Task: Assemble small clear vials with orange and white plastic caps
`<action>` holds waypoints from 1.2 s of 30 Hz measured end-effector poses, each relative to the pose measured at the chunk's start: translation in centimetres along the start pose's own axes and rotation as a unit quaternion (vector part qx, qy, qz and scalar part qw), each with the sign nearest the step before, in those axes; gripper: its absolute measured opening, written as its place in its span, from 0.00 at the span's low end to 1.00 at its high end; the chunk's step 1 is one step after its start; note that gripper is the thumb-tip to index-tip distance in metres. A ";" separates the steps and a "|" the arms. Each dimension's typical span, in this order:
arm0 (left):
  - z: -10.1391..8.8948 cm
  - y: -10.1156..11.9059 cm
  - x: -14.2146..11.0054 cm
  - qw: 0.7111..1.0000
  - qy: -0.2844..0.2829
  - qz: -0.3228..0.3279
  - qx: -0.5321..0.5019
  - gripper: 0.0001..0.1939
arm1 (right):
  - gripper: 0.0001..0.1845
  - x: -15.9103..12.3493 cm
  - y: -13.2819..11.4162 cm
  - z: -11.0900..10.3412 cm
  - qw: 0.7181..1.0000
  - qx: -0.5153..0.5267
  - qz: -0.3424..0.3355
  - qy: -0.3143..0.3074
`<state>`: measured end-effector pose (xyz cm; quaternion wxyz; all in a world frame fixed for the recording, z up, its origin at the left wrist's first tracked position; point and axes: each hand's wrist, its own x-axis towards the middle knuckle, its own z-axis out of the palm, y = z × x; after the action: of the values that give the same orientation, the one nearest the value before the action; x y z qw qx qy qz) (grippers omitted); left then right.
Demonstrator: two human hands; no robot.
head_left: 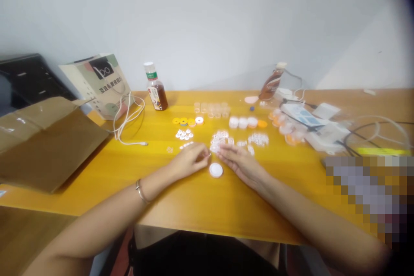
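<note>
My left hand [193, 159] is closed in a pinch, with a tiny pale piece at its fingertips, too small and blurred to name. My right hand [241, 161] has its fingers stretched out, their tips at the edge of a pile of small whitish pieces [220, 138]. On the table between and just below the hands lies a round white lid-like disc [216, 170]. Small white round parts [184, 134] lie in a group beyond my left hand, with more partly hidden behind its knuckles. Loose clear-white pieces [258, 139] are spread beyond my right hand.
Yellow ring-shaped spools [183, 122], clear little cups [211, 110] and white round containers [242, 122] stand in rows behind. Two drink bottles [157, 90] [273, 82] are at the back. A paper bag [106, 86], brown package [48, 142] and white cable [129, 114] occupy the left; a power strip [323, 133] the right.
</note>
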<state>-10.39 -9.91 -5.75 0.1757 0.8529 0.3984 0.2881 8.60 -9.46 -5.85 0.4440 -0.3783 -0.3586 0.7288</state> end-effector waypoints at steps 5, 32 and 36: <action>0.0 -0.2 -0.1 0.997 -0.007 -0.038 -0.059 0.03 | 0.09 0.3 0.2 -0.2 1.000 0.001 -0.008 0.006; -0.4 0.3 0.5 0.915 0.126 -0.122 -0.363 0.12 | 0.09 -0.5 0.2 0.6 0.998 -0.053 0.001 -0.033; -0.3 0.3 0.3 0.930 0.107 -0.104 -0.337 0.10 | 0.10 -0.8 0.4 0.9 0.998 -0.055 0.013 -0.036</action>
<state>-10.22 -9.89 -5.29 0.4379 0.6613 0.3810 0.4752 7.89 -10.51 -5.61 0.3998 -0.3805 -0.4090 0.7267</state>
